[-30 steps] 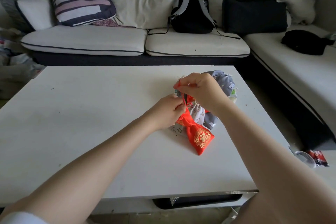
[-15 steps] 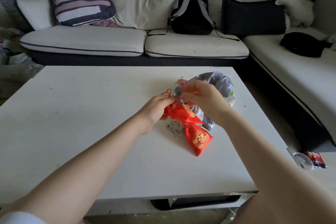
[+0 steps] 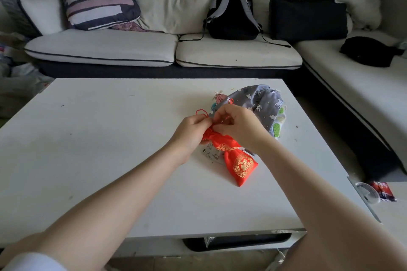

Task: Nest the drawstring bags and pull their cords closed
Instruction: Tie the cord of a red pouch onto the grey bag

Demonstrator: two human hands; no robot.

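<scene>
On the table (image 3: 110, 149), both hands pinch the red bag (image 3: 237, 160).

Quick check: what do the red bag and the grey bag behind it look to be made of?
Red bag: looks like satin, smooth with a slight sheen and a gold printed or embroidered emblem. Grey bag: seemingly matte woven cotton, soft folds, white animal and cloud print.

The white rectangular table (image 3: 92, 152) lies bare on its whole left half and along its near edge. Toward the far right corner, a grey printed cloth bag (image 3: 262, 103) and a red satin drawstring bag (image 3: 239, 160) block the way.
</scene>
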